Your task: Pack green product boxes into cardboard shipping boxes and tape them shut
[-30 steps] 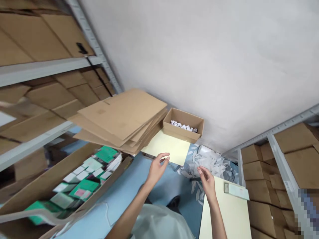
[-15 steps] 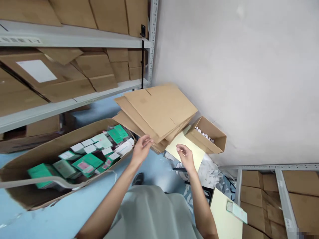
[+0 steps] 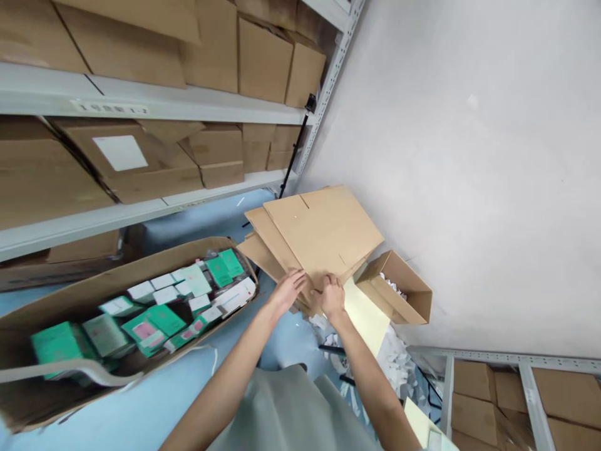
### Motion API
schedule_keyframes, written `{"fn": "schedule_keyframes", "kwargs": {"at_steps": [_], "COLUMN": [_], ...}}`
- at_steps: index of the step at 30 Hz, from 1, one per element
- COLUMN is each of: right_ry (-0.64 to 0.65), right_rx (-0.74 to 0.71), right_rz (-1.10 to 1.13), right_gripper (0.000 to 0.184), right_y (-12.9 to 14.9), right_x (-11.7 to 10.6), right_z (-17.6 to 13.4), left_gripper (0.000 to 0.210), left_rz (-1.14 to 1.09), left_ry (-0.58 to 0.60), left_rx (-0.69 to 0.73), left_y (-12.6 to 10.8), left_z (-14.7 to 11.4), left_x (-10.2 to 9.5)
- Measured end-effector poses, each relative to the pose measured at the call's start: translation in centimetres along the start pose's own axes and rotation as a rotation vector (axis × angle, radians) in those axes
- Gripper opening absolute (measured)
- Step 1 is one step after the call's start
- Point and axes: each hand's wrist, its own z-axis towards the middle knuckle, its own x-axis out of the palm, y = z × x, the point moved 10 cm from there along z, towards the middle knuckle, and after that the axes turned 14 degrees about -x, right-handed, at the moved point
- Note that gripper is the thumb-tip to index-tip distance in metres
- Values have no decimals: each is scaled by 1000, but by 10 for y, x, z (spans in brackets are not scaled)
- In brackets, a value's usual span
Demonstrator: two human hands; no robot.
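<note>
Fingers [image 3: 297,277] of the left hand [image 3: 288,289] lie bent and close together at the near edge of a stack of flat brown cardboard sheets [image 3: 328,228], seemingly touching it. Those of the right hand [image 3: 332,295] curl down over the near corner, just beside them. Whether either hand pinches a sheet or only rests on it, I cannot tell.

As far as this moment shows, the stack lies flat, its sheets unevenly overlapped; the top one is unfolded and not yet lifted away. To the right of the stack, a small open brown cardboard box [image 3: 370,293] stands tilted in the view, already formed and holding crumpled white paper [image 3: 392,285]. Judging by this, contact with the sheets is made, while separating any of them remains undone.

Both forearms reach forward from the near side and converge at the stack. The left wrist runs nearly in line with its forearm; the right hand angles in from the right, knuckles up.

Farther out, a pale yellow flat board [image 3: 364,313] lies near the right hand, with white paper scraps [image 3: 397,357] beyond it. On the left, a long open brown cardboard box [image 3: 70,302] holds small green and white cartons [image 3: 162,321] on the blue floor [image 3: 173,391].
</note>
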Motion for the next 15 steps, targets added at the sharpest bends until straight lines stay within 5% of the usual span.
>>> {"fn": "schedule_keyframes", "kwargs": {"at_steps": [10,15], "right_ry": [45,-110], "right_rx": [-152,-296], "right_rz": [-294,-348], "right_gripper": [17,15], "right_y": [19,46], "right_x": [-24,-54], "right_z": [6,-20], "left_gripper": [32,51], "left_rz": [46,118], "left_ry": [73,80], "left_rx": [-28,78], "left_y": [-4,-25], "left_z": [-8,-23], "left_x": [20,28]}}
